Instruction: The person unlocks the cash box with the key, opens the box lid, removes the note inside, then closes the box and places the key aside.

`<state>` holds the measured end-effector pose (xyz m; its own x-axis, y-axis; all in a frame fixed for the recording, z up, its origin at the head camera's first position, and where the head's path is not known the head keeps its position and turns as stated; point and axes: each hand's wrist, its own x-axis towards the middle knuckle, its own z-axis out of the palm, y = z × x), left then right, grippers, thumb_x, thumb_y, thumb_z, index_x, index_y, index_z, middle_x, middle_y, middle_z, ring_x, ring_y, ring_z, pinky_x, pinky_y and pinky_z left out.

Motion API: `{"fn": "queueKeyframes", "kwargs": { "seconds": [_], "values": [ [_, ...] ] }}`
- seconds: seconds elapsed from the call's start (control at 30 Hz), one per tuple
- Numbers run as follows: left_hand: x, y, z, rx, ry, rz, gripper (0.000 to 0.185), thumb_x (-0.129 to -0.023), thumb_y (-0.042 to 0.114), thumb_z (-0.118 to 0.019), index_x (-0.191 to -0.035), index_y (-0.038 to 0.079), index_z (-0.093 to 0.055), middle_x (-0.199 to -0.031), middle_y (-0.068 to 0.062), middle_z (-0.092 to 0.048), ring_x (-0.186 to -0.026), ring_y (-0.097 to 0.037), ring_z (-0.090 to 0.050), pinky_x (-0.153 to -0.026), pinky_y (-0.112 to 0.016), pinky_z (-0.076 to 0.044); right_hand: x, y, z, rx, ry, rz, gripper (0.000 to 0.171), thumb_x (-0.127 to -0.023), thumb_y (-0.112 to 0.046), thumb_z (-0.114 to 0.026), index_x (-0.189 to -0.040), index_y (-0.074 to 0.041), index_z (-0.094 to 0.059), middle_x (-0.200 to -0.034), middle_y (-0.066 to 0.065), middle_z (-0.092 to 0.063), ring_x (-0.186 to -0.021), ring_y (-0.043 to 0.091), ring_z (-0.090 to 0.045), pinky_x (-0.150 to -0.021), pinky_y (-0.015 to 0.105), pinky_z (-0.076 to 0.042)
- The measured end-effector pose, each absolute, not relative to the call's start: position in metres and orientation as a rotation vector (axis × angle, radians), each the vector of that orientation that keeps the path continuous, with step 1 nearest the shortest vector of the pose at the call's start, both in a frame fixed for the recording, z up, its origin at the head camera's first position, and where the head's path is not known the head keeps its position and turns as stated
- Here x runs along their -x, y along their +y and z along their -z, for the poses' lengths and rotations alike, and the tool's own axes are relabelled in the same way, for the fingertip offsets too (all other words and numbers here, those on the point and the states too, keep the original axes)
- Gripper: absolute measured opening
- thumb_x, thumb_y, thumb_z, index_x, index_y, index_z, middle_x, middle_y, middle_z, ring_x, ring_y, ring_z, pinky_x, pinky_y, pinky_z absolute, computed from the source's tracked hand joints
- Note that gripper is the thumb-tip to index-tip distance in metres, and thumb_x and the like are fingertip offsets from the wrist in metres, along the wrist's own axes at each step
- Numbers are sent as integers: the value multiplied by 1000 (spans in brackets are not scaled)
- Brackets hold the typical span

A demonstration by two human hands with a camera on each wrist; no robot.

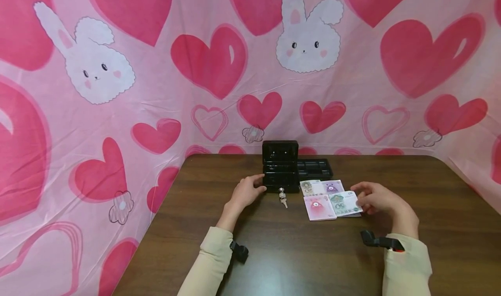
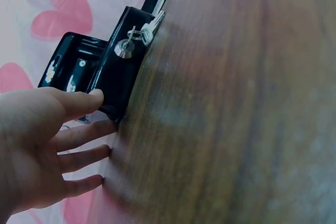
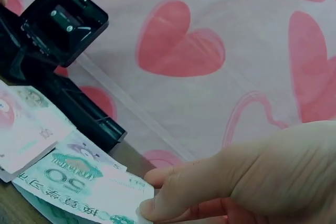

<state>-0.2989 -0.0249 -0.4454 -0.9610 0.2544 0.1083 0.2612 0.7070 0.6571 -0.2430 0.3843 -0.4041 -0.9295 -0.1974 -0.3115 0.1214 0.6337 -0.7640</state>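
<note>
Four kinds of play banknotes lie on the brown counter (image 1: pixel 293 257), just right of a black cash box (image 1: pixel 290 188) whose lid stands raised at the back. A black tray (image 1: pixel 316 169) sits beside the box, beyond the notes, and a pink heart-printed cloth (image 1: pixel 209 63) hangs behind the counter. From the lock on the box's front wall, keys (image 1: pixel 283 201) hang toward the person. A pale note (image 1: pixel 310 188) and a purple note (image 1: pixel 333 186) form the far row; a pink note (image 1: pixel 319 208) and a green 50 note (image 1: pixel 344 203) form the near one, lying between the box and the right hand (image 1: pixel 379 199). That hand pinches the green note by its right end between thumb and fingers. The note's long axis runs roughly left to right, slightly slanted, its 50 upside down to the person; its left end meets the pink note. The left hand (image 1: pixel 243 192), fingers extended and spread, touches the box's left front corner. The box's front faces the person, its long side running left to right.
</note>
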Motion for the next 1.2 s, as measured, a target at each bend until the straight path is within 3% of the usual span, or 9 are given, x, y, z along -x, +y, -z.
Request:
{"fn": "queueKeyframes", "kwargs": {
  "seconds": [0.2, 0.6, 1.2],
  "values": [
    [301, -25, 447, 432, -2898, 1119, 48, -94, 26, -68, -140, 17, -58, -126, -10, -70, -118, -25, -64, -102, -47, -48, 246, 385, 406, 64, 2565, 1115, 53, -91, -13, -64, -137, 7, -46, -104, 15, -62, -88, 25, -57, -74, 37, -52],
    [301, -25, 446, 434, -2887, 1101, 48, -94, 28, -69, -140, 18, -59, -122, -9, -71, -116, -25, -65, -100, -47, -49, 252, 362, 401, 85, 2795, 1046, 48, -96, -24, -62, -133, 5, -53, -113, 25, -60, -99, 34, -55, -85, 51, -50],
    [299, -25, 445, 424, -2896, 1053, 47, -93, 29, -68, -139, 19, -60, -123, -9, -71, -116, -26, -65, -97, -48, -50, 268, 333, 407, 37, 2948, 1199, 50, -98, -27, -60, -136, 5, -50, -133, 33, -54, -121, 48, -50, -99, 64, -40]
  ]
}}
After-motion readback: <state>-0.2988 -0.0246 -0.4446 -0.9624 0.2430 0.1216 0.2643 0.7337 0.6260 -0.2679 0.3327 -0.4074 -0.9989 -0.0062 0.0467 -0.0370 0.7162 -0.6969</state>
